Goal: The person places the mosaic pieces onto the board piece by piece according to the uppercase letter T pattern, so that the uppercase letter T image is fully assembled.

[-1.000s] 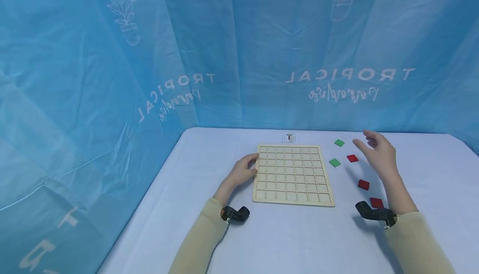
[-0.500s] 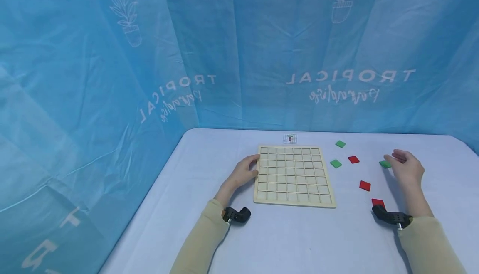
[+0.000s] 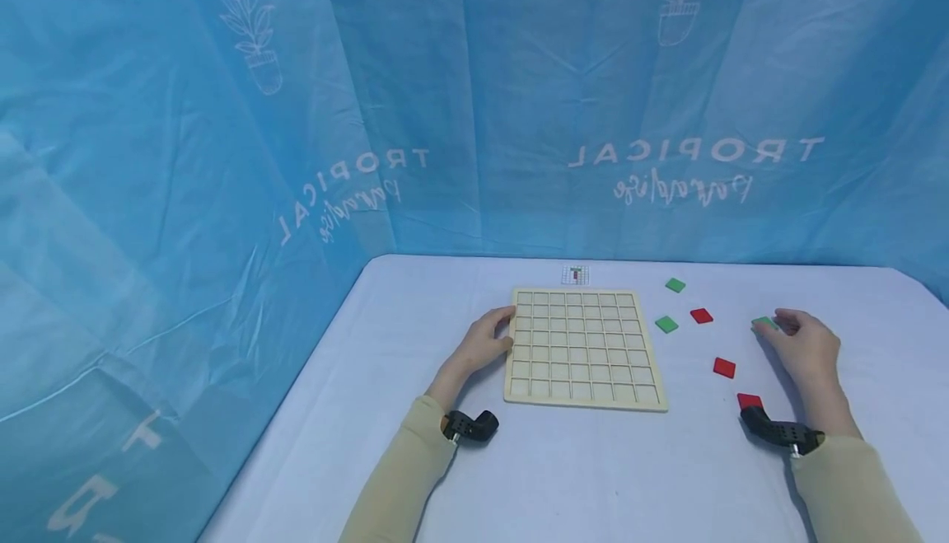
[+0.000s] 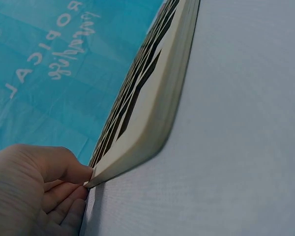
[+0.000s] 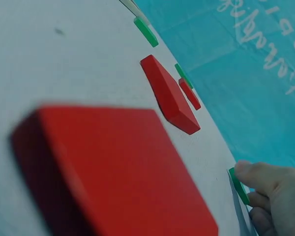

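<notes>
A pale wooden grid board (image 3: 579, 349) lies on the white table. At its left edge, my left hand (image 3: 483, 342) holds the rim between thumb and fingers; the left wrist view shows the thumb (image 4: 64, 163) on the board's corner side. Far to the right, my right hand (image 3: 808, 345) pinches a green square tile (image 3: 764, 324), its thumb on one face. That tile is close to the tabletop, partly covered by the fingers. Two more green tiles (image 3: 666, 325) lie right of the board. Three red tiles (image 3: 724, 367) lie between the board and my right hand.
A small printed pattern card (image 3: 575, 275) lies behind the board. Blue curtains (image 3: 519, 114) stand along the back and left of the table (image 3: 563, 477). One red tile (image 5: 118, 167) is very near the right wrist camera.
My right hand has moved right and toward me, to the green tile at the far right, and its fingers have closed on it. My left hand stays at the board's edge.
</notes>
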`<state>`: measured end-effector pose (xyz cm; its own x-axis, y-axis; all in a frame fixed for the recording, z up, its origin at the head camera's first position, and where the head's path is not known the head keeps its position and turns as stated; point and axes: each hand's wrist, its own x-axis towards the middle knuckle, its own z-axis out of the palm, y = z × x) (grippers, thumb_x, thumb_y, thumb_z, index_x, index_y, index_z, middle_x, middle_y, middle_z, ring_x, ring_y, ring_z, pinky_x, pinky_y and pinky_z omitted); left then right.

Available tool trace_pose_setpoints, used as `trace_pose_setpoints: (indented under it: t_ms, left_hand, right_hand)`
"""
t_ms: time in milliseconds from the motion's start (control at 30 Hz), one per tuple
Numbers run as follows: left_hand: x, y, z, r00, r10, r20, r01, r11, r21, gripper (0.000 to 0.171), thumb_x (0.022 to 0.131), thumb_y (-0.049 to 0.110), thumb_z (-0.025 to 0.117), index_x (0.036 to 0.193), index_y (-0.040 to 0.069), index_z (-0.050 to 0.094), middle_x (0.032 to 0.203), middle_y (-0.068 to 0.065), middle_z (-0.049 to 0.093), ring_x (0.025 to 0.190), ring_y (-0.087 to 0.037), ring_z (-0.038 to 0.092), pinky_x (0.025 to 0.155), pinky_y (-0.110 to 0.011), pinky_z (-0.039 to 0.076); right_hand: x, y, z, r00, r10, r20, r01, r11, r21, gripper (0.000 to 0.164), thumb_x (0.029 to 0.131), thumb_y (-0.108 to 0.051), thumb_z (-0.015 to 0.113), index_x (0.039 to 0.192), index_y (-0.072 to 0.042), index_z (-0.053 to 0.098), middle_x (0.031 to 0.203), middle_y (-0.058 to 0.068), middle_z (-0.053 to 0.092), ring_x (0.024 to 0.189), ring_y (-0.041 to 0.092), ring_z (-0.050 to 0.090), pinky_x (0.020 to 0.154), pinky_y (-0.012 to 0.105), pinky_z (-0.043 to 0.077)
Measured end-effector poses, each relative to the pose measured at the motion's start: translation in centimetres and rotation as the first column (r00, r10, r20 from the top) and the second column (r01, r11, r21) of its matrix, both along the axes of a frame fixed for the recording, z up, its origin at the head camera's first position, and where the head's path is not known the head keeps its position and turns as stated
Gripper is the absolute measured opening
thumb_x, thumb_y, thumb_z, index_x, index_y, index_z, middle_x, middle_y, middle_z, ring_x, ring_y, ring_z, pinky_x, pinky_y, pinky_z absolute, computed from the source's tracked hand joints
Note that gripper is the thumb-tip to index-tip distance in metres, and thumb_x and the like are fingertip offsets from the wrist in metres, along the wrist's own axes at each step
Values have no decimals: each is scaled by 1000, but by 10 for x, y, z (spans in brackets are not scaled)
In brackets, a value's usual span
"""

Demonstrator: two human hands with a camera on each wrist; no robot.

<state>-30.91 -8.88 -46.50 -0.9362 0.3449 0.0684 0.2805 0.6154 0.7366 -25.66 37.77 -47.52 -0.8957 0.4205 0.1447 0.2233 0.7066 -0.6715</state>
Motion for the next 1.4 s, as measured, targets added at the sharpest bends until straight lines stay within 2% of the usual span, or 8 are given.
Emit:
trace_pose_setpoints:
  t_ms: [267, 533, 967, 1033, 1100, 1300, 1367, 1400]
  left_hand:
    - [1, 0, 0, 1000, 5, 4, -5, 1000, 1, 58, 88, 5, 55, 144, 5, 38, 144, -9, 41, 135, -21, 33, 111, -33, 28]
    - [1, 0, 0, 1000, 5, 13, -5, 1000, 21, 57, 89, 5, 57, 143, 6, 39, 144, -9, 42, 134, -22, 34, 110, -34, 29]
    - [-1, -2, -3, 1000, 3, 9, -3, 999, 38, 56, 89, 6, 57, 143, 5, 40, 144, -10, 42, 134, -23, 34, 111, -35, 29]
    - [-1, -2, -3, 1000, 6, 11, -7, 999, 37, 56, 89, 6, 57, 143, 5, 40, 144, -9, 42, 134, -23, 34, 111, -35, 28]
    - [-1, -2, -2, 1000, 9, 16, -9, 999, 44, 56, 89, 5, 57, 142, 5, 40, 144, -9, 42, 134, -23, 34, 111, -35, 28]
    - [0, -2, -2, 1000, -2, 15, 1, 998, 63, 57, 88, 4, 58, 142, 3, 40, 143, -10, 42, 134, -23, 35, 111, -35, 28]
    - [-1, -2, -2, 1000, -2, 13, 2, 998, 61, 57, 88, 4, 58, 142, 3, 40, 143, -11, 42, 134, -23, 35, 111, -34, 28]
    - [-1, -2, -3, 1000, -3, 13, 3, 998, 62, 57, 88, 4, 58, 142, 3, 40, 143, -11, 42, 134, -23, 35, 111, -34, 28]
  right_hand:
    - [-1, -2, -2, 999, 23, -36, -21, 996, 82, 49, 93, -19, 59, 127, 13, 46, 121, 35, 48, 112, 50, 42, 94, 63, 36]
    - [-2, -5, 17, 999, 32, 0, -32, 999, -3, 54, 95, -24, 55, 136, 8, 41, 129, 34, 44, 121, 49, 38, 95, 63, 38]
    - [-12, -30, 47, 973, 216, -78, -214, 976, 30, 53, 93, -29, 60, 132, 4, 49, 126, 29, 51, 116, 47, 43, 90, 61, 43]
    - [-19, -35, 48, 966, 246, -85, -244, 969, 26, 52, 92, -30, 61, 132, 3, 50, 126, 28, 52, 116, 47, 44, 89, 61, 44]
    - [-33, -38, 42, 962, 257, -95, -254, 966, 49, 52, 92, -35, 61, 131, -2, 53, 124, 24, 54, 115, 43, 45, 81, 54, 51]
    - [-92, -40, -4, 935, 310, -172, -295, 949, 110, 60, 84, -56, 58, 127, -14, 59, 117, 11, 60, 111, 34, 51, 78, 50, 52]
    - [-103, -51, -10, 918, 344, -199, -326, 938, 117, 60, 83, -58, 58, 125, -15, 60, 115, 10, 62, 109, 33, 54, 82, 53, 50]
    - [-103, -60, -7, 911, 359, -202, -342, 932, 118, 58, 84, -56, 58, 124, -14, 61, 114, 9, 62, 108, 32, 55, 82, 52, 50]
